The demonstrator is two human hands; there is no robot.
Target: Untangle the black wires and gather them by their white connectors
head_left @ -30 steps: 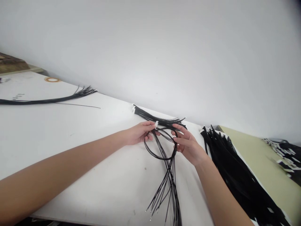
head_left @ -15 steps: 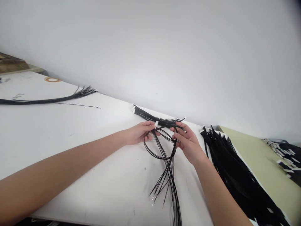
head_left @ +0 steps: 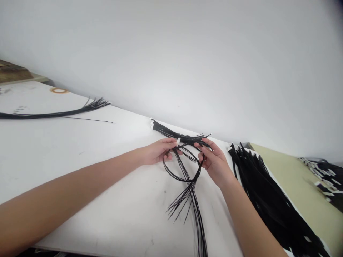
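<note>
My left hand pinches a small white connector between thumb and fingers. Thin black wires run from it, curve into a loop and hang down, their free ends fanned out below. On the right side of that loop, my right hand has its fingers curled around the wires. Just behind both hands lies another bundle of black wires with white connectors at its left end; my right fingers overlap its right end.
A white table meets a pale wall. Far left are a long bundle of black wires and an orange tape ring. Right, a large pile of black wires lies beside a yellow-green surface bearing more connector-ended wires.
My right hand has shifted slightly with the right side of the loop. The fanned wire ends have swung up and left a little. My left hand stays in place.
</note>
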